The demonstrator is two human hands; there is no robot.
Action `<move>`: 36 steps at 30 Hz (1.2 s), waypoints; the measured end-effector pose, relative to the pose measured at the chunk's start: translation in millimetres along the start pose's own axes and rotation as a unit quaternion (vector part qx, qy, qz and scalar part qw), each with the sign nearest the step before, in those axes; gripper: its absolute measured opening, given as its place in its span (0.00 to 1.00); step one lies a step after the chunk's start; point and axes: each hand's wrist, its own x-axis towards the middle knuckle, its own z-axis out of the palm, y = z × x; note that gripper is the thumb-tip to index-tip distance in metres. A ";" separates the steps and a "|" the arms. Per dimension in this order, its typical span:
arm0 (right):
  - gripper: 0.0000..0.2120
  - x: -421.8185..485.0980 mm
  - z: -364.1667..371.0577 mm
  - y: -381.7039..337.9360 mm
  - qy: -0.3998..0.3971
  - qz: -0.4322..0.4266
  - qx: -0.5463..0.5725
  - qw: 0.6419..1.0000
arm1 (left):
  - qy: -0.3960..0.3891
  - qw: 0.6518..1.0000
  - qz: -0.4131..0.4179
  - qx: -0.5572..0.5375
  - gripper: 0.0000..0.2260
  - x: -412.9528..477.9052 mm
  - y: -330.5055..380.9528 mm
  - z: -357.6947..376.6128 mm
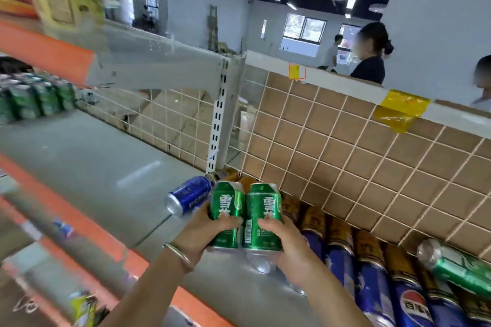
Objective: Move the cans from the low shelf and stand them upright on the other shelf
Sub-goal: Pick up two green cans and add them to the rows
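My left hand [204, 231] grips a green can [229, 204], and my right hand [288, 241] grips a second green can [263, 210] pressed right beside it. Both cans are held roughly upright just above the grey shelf [106, 172]. A blue can [190, 195] lies on its side just left of them. To the right, rows of blue cans [372, 287] and brown cans [340, 228] lie flat against the wire-grid back panel [358, 156]. Another green can [457, 265] lies on top at the far right. Several green cans [34, 98] stand far left on the shelf.
An orange shelf edge [87, 223] runs diagonally at the front. A white slotted upright post [219, 119] divides the shelving. An upper shelf [47, 50] overhangs at the left. Two people [372, 58] stand behind the panel.
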 end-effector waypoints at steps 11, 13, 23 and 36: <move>0.30 18.8 136.8 31.0 -0.031 0.057 -0.030 0.997 | 0.121 0.987 0.029 -0.103 0.29 -68.2 28.6 -120.5; 0.28 17.3 170.8 38.5 -0.048 0.062 -0.019 0.997 | 0.131 0.986 0.042 -0.088 0.29 -81.6 37.3 -150.9; 0.35 56.6 337.3 95.8 -0.064 0.035 -0.084 0.994 | 0.171 0.982 0.075 0.034 0.12 -148.0 77.1 -320.7; 0.31 137.6 447.6 121.8 -0.073 0.011 -0.113 0.991 | 0.212 0.968 0.094 0.091 0.14 -133.3 100.8 -452.6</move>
